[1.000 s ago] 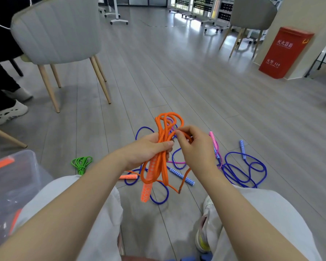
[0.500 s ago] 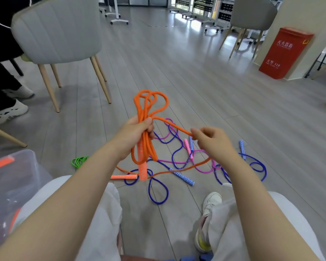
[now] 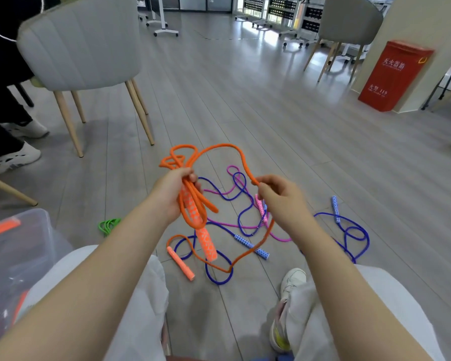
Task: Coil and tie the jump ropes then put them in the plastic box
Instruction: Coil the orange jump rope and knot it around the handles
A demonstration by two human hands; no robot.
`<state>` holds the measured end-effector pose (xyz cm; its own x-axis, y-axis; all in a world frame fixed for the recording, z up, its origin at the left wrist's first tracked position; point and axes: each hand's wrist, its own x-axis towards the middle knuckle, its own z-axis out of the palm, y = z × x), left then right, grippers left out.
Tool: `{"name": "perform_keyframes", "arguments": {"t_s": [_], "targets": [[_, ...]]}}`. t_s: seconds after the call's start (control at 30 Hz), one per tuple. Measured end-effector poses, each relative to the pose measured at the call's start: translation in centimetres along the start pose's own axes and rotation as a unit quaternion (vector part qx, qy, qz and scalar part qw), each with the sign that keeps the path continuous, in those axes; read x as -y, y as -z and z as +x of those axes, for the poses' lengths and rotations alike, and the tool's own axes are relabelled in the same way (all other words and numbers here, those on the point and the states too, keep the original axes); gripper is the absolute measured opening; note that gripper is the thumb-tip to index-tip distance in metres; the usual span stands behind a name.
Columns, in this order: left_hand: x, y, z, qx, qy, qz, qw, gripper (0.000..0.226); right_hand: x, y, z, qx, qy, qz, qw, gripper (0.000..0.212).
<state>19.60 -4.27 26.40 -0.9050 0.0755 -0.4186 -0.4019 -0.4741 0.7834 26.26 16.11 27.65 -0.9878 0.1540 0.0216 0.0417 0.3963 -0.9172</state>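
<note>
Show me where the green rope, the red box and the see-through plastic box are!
green rope (image 3: pixel 109 226), head view, middle of the coiled bundle on the floor.
red box (image 3: pixel 395 76), head view, front face.
plastic box (image 3: pixel 24 246), head view, clear side wall.

The left hand (image 3: pixel 171 194) grips a bundle of orange rope (image 3: pixel 193 204) loops together with one orange handle (image 3: pixel 206 243), which hangs down from the fist. The right hand (image 3: pixel 279 196) pinches a strand of the same rope; it arcs up between the hands and trails down to the floor (image 3: pixel 245 100), ending at a second orange handle (image 3: pixel 180 263). Below lie tangled blue ropes (image 3: pixel 354 235) and a pink rope (image 3: pixel 261 207). A green rope (image 3: pixel 108 225) lies near the plastic box (image 3: pixel 24 243) at left. A grey chair (image 3: pixel 81 45) and red bin (image 3: pixel 393 74) stand beyond.
</note>
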Motion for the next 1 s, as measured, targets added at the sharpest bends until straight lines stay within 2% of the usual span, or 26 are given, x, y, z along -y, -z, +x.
{"name": "perform_keyframes", "arguments": {"t_s": [0.1,0.2,0.33,0.53,0.8,0.87,1.0], "targets": [[1.2,-1.0,-0.5,0.046,0.055,0.061,0.996,0.023,0.1,-1.6,-0.4,0.0,0.04,0.031,0.999,0.017],[1.8,-1.7,-1.0,0.09,0.077,0.107,0.987,0.034,-0.1,-2.5,-0.8,0.024,0.071,-0.008,0.997,0.014],[2.1,-2.0,-1.9,0.147,0.056,0.167,0.973,0.043,-0.8,-3.1,-0.8,0.025,0.097,-0.073,0.992,0.016],[2.9,-2.0,-2.9,0.212,-0.011,0.268,0.94,0.02,-0.9,-3.4,-0.9,0.033,0.134,-0.14,0.981,0.009],[3.1,-2.2,-3.2,0.154,-0.038,0.285,0.945,0.016,-1.2,-3.1,-0.7,0.04,0.132,-0.13,0.982,0.007],[3.0,-2.0,-3.0,0.144,-0.02,0.282,0.948,0.018,-1.1,-2.9,-0.8,0.044,0.117,-0.121,0.985,0.006],[2.8,-1.9,-2.6,0.144,0.01,0.232,0.962,0.018,-0.8,-2.4,-0.8,0.062,0.07,-0.099,0.991,0.017]]}}
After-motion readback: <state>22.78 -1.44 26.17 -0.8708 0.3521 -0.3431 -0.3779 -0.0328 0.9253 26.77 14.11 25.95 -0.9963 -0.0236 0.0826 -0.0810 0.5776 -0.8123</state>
